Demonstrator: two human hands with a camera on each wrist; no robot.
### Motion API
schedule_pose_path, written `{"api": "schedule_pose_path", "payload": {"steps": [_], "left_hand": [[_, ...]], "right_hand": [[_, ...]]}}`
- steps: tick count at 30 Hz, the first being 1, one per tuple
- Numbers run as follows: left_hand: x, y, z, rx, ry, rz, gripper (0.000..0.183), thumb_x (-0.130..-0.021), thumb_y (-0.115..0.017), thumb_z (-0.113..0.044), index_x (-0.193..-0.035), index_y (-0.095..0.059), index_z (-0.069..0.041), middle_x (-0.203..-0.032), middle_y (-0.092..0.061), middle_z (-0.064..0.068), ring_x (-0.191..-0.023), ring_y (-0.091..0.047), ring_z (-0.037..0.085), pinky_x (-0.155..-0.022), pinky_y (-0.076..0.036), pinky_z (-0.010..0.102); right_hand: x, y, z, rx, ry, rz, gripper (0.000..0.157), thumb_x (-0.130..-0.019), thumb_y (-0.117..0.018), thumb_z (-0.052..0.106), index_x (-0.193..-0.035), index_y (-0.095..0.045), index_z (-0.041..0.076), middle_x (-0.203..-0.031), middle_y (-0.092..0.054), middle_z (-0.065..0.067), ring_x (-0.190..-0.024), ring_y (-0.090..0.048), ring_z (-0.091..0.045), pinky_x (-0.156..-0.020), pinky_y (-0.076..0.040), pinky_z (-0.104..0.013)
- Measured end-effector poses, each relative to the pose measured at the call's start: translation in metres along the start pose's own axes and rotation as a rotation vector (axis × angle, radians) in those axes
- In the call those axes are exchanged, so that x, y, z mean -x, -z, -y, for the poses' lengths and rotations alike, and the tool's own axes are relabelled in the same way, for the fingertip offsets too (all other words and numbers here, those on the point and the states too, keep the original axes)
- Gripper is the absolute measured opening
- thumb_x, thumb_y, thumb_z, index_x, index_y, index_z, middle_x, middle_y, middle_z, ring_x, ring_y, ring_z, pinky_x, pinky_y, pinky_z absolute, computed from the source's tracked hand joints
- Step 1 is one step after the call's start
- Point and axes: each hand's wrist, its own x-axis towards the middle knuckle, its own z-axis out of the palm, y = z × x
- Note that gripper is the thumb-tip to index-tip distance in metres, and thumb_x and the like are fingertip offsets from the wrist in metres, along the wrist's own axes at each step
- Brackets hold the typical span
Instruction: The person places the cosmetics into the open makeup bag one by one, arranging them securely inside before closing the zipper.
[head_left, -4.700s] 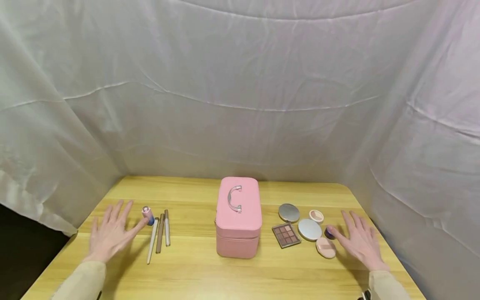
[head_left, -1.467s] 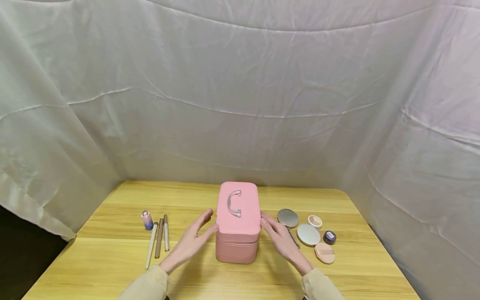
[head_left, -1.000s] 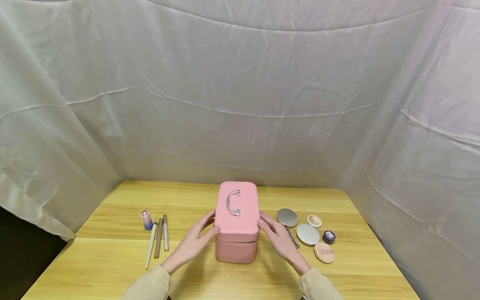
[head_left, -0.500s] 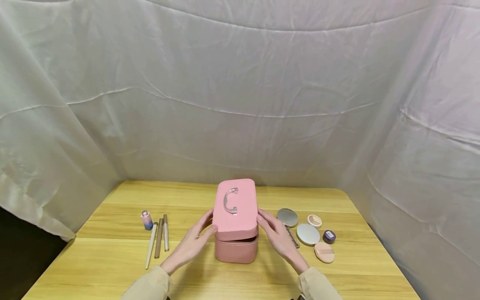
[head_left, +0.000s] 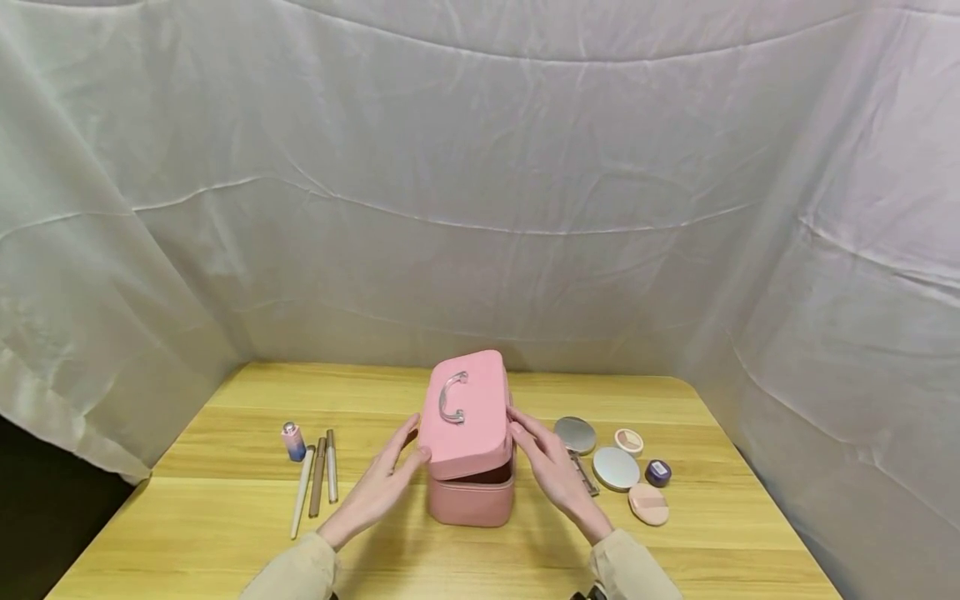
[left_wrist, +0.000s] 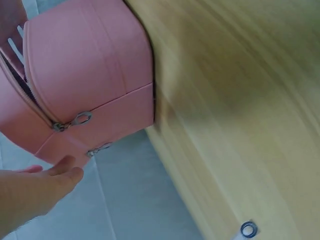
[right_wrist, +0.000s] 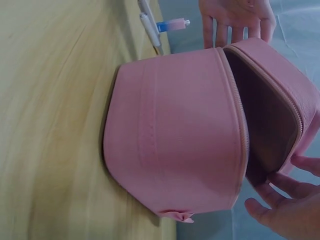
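Observation:
A pink vanity case (head_left: 472, 502) stands mid-table, its lid (head_left: 467, 410) raised at the right and tilted left. Through the gap its dark inside (right_wrist: 262, 107) shows in the right wrist view. My right hand (head_left: 553, 471) grips the lid's right edge, with fingertips at the inner rim. At the lid's left side, my left hand (head_left: 377, 492) has extended fingers, the thumb right at the front corner. A silver handle (head_left: 452, 398) tops the lid. Two zip pulls (left_wrist: 82, 118) hang open along the left side.
Left on the wooden table (head_left: 202, 517) are a pink-blue bottle (head_left: 294, 442) and several slim sticks (head_left: 317, 477). Right of the case lie silver discs (head_left: 616, 468), a palette (head_left: 583, 475) partly behind my hand, a pale round compact (head_left: 628, 442), a purple jar (head_left: 658, 473) and a puff (head_left: 648, 504).
Both hands came in from the table's sides to the case. The lid has lifted, most at the right, and swung left, widening the front gap. The case's base has stayed put.

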Motion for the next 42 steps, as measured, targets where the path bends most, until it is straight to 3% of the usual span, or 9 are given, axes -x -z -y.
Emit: {"api": "schedule_pose_path", "payload": {"steps": [4,8,14,18,27,32,37,42], "left_hand": [[0.000,0.003,-0.006,-0.067,0.009,-0.033,0.069,-0.104,-0.049,-0.044,-0.161,-0.023,-0.014,-0.168,-0.021,0.015,-0.153,-0.024,0.042,-0.118,-0.017,0.071],[-0.001,0.005,-0.013,-0.116,-0.026,-0.049,0.072,-0.103,-0.050,-0.047,-0.161,-0.023,-0.015,-0.170,-0.015,0.011,-0.155,-0.018,0.042,-0.115,-0.012,0.076],[-0.002,0.000,-0.025,-0.129,-0.113,-0.078,0.074,-0.100,-0.058,-0.044,-0.158,-0.031,-0.008,-0.169,-0.021,0.009,-0.154,-0.023,0.039,-0.118,-0.021,0.069],[-0.003,-0.004,-0.032,-0.146,-0.146,-0.097,0.074,-0.098,-0.060,-0.045,-0.157,-0.033,-0.009,-0.168,-0.025,0.008,-0.153,-0.026,0.037,-0.118,-0.025,0.067],[-0.008,-0.013,-0.041,-0.146,-0.172,-0.123,0.072,-0.097,-0.061,-0.048,-0.156,-0.038,-0.015,-0.168,-0.028,0.002,-0.155,-0.024,0.033,-0.121,-0.024,0.064],[-0.011,-0.014,-0.043,-0.169,-0.198,-0.156,0.069,-0.098,-0.060,-0.045,-0.156,-0.039,-0.014,-0.167,-0.031,0.006,-0.154,-0.026,0.036,-0.120,-0.024,0.065],[-0.010,-0.014,-0.043,-0.208,-0.222,-0.177,0.067,-0.099,-0.059,-0.042,-0.156,-0.038,-0.013,-0.165,-0.033,0.008,-0.154,-0.026,0.037,-0.121,-0.022,0.065],[-0.008,-0.010,-0.040,-0.195,-0.238,-0.203,0.063,-0.100,-0.058,-0.038,-0.156,-0.039,-0.013,-0.164,-0.035,0.013,-0.152,-0.030,0.039,-0.120,-0.024,0.065]], "right_hand": [[-0.001,0.000,0.005,0.001,0.011,-0.001,0.045,-0.106,-0.047,0.026,-0.145,-0.052,0.003,-0.150,-0.054,-0.016,-0.143,-0.046,-0.033,-0.119,-0.035,-0.051],[-0.003,0.000,0.010,-0.002,0.032,-0.001,0.045,-0.106,-0.048,0.025,-0.145,-0.053,0.003,-0.150,-0.054,-0.016,-0.144,-0.045,-0.033,-0.119,-0.035,-0.050],[-0.005,-0.003,0.017,-0.005,0.064,-0.006,0.043,-0.106,-0.049,0.023,-0.144,-0.054,0.003,-0.150,-0.055,-0.014,-0.145,-0.044,-0.032,-0.120,-0.035,-0.047],[-0.007,-0.006,0.021,-0.024,0.087,0.007,0.043,-0.106,-0.048,0.021,-0.145,-0.053,0.002,-0.152,-0.052,-0.015,-0.147,-0.040,-0.034,-0.121,-0.032,-0.048],[-0.011,-0.015,0.028,-0.012,0.124,0.042,0.046,-0.105,-0.048,0.022,-0.149,-0.050,0.007,-0.155,-0.049,-0.010,-0.149,-0.037,-0.031,-0.123,-0.028,-0.046],[-0.011,-0.016,0.027,-0.016,0.151,0.073,0.046,-0.106,-0.046,0.021,-0.151,-0.046,0.007,-0.157,-0.046,-0.011,-0.149,-0.037,-0.031,-0.123,-0.030,-0.040],[-0.009,-0.015,0.017,-0.019,0.127,-0.008,0.042,-0.106,-0.048,0.019,-0.145,-0.054,0.005,-0.152,-0.052,-0.015,-0.144,-0.044,-0.036,-0.118,-0.039,-0.040],[-0.007,-0.010,0.001,0.104,0.070,-0.107,0.040,-0.098,-0.061,0.017,-0.136,-0.061,0.003,-0.139,-0.061,-0.021,-0.125,-0.057,-0.042,-0.103,-0.048,-0.052]]}}
